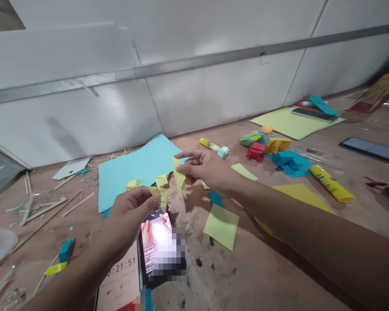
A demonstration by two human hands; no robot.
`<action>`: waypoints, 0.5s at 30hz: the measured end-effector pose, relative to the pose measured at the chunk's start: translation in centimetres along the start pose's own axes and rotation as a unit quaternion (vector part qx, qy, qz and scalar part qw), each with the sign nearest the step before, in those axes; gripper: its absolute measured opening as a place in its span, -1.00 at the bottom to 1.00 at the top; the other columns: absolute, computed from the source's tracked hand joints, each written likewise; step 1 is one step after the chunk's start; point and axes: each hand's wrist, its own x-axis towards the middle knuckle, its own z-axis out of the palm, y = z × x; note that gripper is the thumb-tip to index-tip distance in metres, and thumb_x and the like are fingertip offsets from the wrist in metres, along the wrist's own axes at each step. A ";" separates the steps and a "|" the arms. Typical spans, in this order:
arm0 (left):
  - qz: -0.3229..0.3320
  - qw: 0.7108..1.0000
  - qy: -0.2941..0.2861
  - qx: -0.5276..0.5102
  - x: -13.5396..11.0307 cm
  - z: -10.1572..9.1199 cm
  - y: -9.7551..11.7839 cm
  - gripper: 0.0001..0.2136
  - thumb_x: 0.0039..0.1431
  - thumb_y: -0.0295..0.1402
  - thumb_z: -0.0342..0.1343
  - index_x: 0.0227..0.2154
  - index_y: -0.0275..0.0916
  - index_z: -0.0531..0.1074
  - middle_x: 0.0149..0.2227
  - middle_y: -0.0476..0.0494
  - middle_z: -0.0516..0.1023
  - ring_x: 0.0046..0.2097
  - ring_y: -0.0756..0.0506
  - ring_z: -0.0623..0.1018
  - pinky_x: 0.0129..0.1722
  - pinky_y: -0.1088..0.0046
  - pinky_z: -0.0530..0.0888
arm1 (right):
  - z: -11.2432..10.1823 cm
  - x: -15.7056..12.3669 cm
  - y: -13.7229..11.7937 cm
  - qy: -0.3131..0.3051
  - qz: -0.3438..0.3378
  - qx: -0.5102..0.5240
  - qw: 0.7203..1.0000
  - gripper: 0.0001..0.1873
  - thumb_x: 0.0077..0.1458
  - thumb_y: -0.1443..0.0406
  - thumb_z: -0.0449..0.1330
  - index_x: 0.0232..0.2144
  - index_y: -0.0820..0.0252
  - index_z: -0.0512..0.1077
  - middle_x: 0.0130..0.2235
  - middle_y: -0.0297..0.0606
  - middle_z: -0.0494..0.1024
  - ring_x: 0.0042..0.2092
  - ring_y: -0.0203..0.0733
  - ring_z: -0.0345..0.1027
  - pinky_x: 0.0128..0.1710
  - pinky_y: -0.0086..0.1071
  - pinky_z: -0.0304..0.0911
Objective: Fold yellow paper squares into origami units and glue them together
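Note:
Between the thumb and fingers of my left hand point(132, 209) is a folded yellow paper piece point(163, 198), held above the top of a lit phone point(158, 242). My right hand point(207, 167) pinches another folded yellow paper piece point(179, 177), upright and a little apart from the first. More folded yellow pieces point(162, 180) sit just behind my left fingertips, by the edge of a light blue paper sheet point(132, 160). A square yellow paper point(222, 226) lies below my right wrist.
A second phone with a timer point(119, 276) lies under my left forearm. Glue sticks point(331, 183), blue paper point(291, 164) and a small red object point(255, 152) are on the right. Wooden sticks point(45, 211) litter the left side. A white wall point(214, 82) stands behind.

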 end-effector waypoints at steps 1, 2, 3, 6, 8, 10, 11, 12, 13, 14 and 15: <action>-0.002 1.000 -0.003 0.004 0.0 0.0 -0.1 -0.80 0.22 -0.23 0.28 -0.45 -0.23 0.56 -0.41 -0.03 0.55 -0.35 -0.05 0.44 -0.29 0.41 0.35 | 0.0 0.1 0.2 0.001 0.012 0.016 1.000 -0.74 0.22 0.25 0.30 -0.06 0.23 0.55 -0.43 -0.30 0.62 -0.48 -0.32 0.43 -0.48 -0.45 0.36; -0.004 1.000 -0.005 0.007 0.0 -0.1 -0.2 -0.78 0.24 -0.22 0.26 -0.45 -0.22 0.55 -0.41 -0.03 0.55 -0.34 -0.05 0.44 -0.29 0.40 0.35 | 0.0 0.2 0.5 0.003 0.024 0.026 0.999 -0.79 0.18 0.26 0.34 -0.14 0.24 0.57 -0.43 -0.29 0.61 -0.48 -0.31 0.44 -0.50 -0.46 0.35; -0.006 1.000 -0.008 0.008 0.0 -0.1 -0.2 -0.78 0.25 -0.22 0.25 -0.46 -0.22 0.54 -0.42 -0.03 0.54 -0.35 -0.05 0.45 -0.29 0.40 0.36 | 0.0 0.2 0.8 0.007 0.035 0.031 0.999 -0.85 0.15 0.28 0.36 -0.23 0.25 0.59 -0.44 -0.28 0.61 -0.48 -0.31 0.43 -0.52 -0.47 0.32; -0.009 1.000 -0.014 0.007 -0.1 0.0 -0.2 -0.79 0.25 -0.24 0.25 -0.45 -0.21 0.50 -0.45 0.01 0.50 -0.36 -0.03 0.46 -0.28 0.42 0.37 | -0.1 0.4 1.4 0.018 0.059 0.030 0.998 -0.90 0.05 0.33 0.42 -0.42 0.26 0.58 -0.53 -0.31 0.56 -0.55 -0.34 0.33 -0.59 -0.47 0.19; -0.009 1.000 -0.022 0.002 -0.1 0.3 -0.1 -0.83 0.20 -0.27 0.29 -0.43 -0.21 0.49 -0.46 0.02 0.51 -0.37 -0.03 0.48 -0.28 0.42 0.39 | -0.2 0.4 1.5 0.023 0.061 0.036 0.997 -0.89 0.03 0.35 0.43 -0.46 0.25 0.58 -0.56 -0.34 0.52 -0.57 -0.36 0.27 -0.60 -0.47 0.13; -0.010 1.000 -0.028 -0.001 -0.1 0.5 0.0 -0.85 0.16 -0.28 0.32 -0.40 -0.21 0.48 -0.45 0.01 0.54 -0.37 -0.04 0.49 -0.29 0.41 0.41 | -0.2 0.3 1.2 0.027 0.056 0.058 0.996 -0.91 0.03 0.37 0.42 -0.41 0.24 0.57 -0.53 -0.36 0.52 -0.53 -0.36 0.28 -0.57 -0.48 0.15; -0.010 1.000 -0.029 -0.001 -0.1 0.6 0.0 -0.86 0.15 -0.29 0.32 -0.39 -0.20 0.49 -0.45 0.02 0.54 -0.37 -0.04 0.49 -0.30 0.42 0.41 | -0.1 0.3 1.0 0.027 0.054 0.075 0.995 -0.91 0.04 0.38 0.41 -0.36 0.24 0.57 -0.51 -0.37 0.53 -0.51 -0.36 0.30 -0.55 -0.48 0.18; -0.010 1.000 -0.028 0.001 0.0 0.6 0.0 -0.86 0.15 -0.29 0.32 -0.38 -0.20 0.50 -0.45 0.02 0.53 -0.37 -0.04 0.49 -0.31 0.42 0.40 | -0.1 0.2 0.7 0.024 0.053 0.095 0.994 -0.87 0.05 0.39 0.40 -0.29 0.23 0.58 -0.49 -0.38 0.54 -0.50 -0.37 0.31 -0.54 -0.48 0.19; -0.010 1.000 -0.027 0.005 0.0 0.6 0.0 -0.87 0.16 -0.29 0.32 -0.37 -0.20 0.51 -0.45 0.03 0.52 -0.37 -0.03 0.48 -0.31 0.43 0.39 | 0.0 0.1 0.4 0.017 0.054 0.116 0.992 -0.80 0.05 0.39 0.40 -0.21 0.22 0.58 -0.49 -0.40 0.54 -0.51 -0.38 0.30 -0.53 -0.49 0.21; -0.010 1.000 -0.026 0.009 0.0 0.6 0.0 -0.88 0.18 -0.29 0.30 -0.37 -0.20 0.52 -0.44 0.03 0.52 -0.36 -0.03 0.47 -0.32 0.44 0.38 | 0.1 0.0 0.1 0.008 0.055 0.139 0.989 -0.73 0.06 0.40 0.40 -0.14 0.21 0.57 -0.49 -0.42 0.54 -0.51 -0.38 0.31 -0.52 -0.48 0.23; -0.009 1.000 -0.026 0.015 -0.1 0.5 0.0 -0.88 0.20 -0.28 0.29 -0.38 -0.20 0.53 -0.43 0.02 0.52 -0.35 -0.03 0.47 -0.31 0.44 0.37 | 0.2 -0.1 -0.2 -0.002 0.058 0.162 0.985 -0.68 0.06 0.41 0.40 -0.10 0.20 0.57 -0.48 -0.42 0.55 -0.50 -0.38 0.33 -0.50 -0.48 0.27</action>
